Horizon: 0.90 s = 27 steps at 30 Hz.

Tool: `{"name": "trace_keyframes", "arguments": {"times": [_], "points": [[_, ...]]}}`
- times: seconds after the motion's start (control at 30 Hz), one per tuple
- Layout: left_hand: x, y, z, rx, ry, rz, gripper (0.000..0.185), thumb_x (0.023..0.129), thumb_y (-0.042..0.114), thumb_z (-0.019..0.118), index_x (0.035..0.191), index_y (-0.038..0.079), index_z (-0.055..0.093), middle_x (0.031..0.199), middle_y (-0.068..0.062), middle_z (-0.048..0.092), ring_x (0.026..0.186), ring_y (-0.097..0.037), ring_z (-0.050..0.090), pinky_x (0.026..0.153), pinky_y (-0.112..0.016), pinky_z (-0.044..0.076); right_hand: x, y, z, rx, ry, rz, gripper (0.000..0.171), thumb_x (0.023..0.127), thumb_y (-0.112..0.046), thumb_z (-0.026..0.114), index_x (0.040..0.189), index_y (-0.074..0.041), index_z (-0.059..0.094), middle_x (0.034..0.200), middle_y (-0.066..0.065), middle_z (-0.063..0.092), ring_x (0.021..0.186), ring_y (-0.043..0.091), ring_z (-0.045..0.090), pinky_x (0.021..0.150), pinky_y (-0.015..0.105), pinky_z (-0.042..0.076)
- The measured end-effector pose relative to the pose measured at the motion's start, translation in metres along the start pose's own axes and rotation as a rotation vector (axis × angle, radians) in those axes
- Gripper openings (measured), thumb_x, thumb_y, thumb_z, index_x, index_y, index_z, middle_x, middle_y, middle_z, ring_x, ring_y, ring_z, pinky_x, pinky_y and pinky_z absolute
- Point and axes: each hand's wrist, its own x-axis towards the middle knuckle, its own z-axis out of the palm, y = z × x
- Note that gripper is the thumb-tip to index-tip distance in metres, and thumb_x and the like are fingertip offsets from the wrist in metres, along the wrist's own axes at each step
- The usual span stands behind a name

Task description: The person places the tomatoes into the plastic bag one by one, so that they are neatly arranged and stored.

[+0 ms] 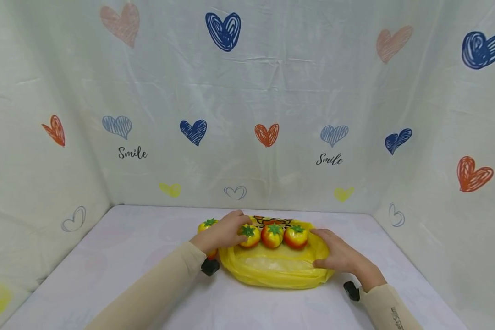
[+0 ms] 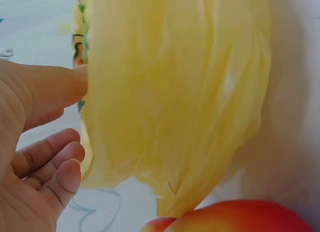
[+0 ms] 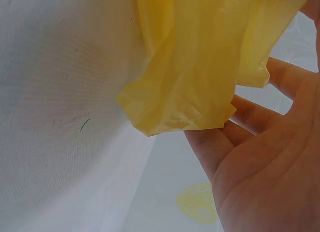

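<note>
Leftmost fruit (image 1: 208,224) is set on the white table (image 1: 119,256), half hidden behind the left hand (image 1: 222,233). Left hand is laid over the second fruit (image 1: 248,236), fingers curled. Two further fruits (image 1: 272,235) are ranged on the yellow bag (image 1: 272,270). Right hand (image 1: 341,255) is rested on the bag's right edge, fingers relaxed; no grip can be told.

A white fabric backdrop (image 1: 272,82) printed with blue, red, pink and yellow hearts and the word "Smile" encloses three sides. It meets a pale cloth-covered table (image 1: 119,256) at the far edge. Lighting is even.
</note>
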Motion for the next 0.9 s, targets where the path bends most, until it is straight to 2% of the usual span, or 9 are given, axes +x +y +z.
{"name": "trace_keyframes", "arguments": {"times": [0.4,0.5,0.73,0.9], "points": [[-0.029,-0.008,-0.006,-0.071,0.137,0.022,0.039,0.084,0.020,0.074,0.120,0.008,0.062,0.107,-0.008,0.055,0.098,-0.020,0.048,0.091,-0.039,0.045,0.000,0.001,0.001,0.003,0.001,0.005,0.082,0.071,-0.028,0.081,0.142,-0.015,0.042,0.146,0.016,0.036,0.130,0.038,0.037,0.103,0.061,0.031],[-0.038,-0.011,-0.009,-0.078,0.159,-0.001,0.041,0.084,0.021,0.074,0.121,0.009,0.061,0.109,-0.007,0.055,0.097,-0.020,0.048,0.089,-0.038,0.047,0.001,0.001,0.001,0.013,-0.004,0.013,0.082,0.071,-0.027,0.081,0.142,-0.015,0.042,0.147,0.016,0.035,0.131,0.038,0.036,0.103,0.061,0.030],[-0.056,-0.021,-0.016,-0.052,0.241,-0.086,0.041,0.082,0.022,0.076,0.120,0.015,0.062,0.111,0.000,0.055,0.102,-0.020,0.051,0.093,-0.038,0.048,0.000,-0.001,0.000,0.007,-0.009,0.019,0.082,0.070,-0.027,0.082,0.142,-0.015,0.043,0.146,0.015,0.036,0.131,0.038,0.037,0.102,0.061,0.031],[-0.068,-0.030,-0.021,-0.055,0.264,-0.082,0.040,0.082,0.022,0.076,0.119,0.014,0.062,0.110,-0.005,0.056,0.100,-0.023,0.052,0.091,-0.039,0.049,0.000,-0.001,0.001,0.003,-0.007,0.013,0.082,0.070,-0.027,0.081,0.142,-0.015,0.042,0.146,0.016,0.036,0.130,0.038,0.037,0.103,0.061,0.030]]}}
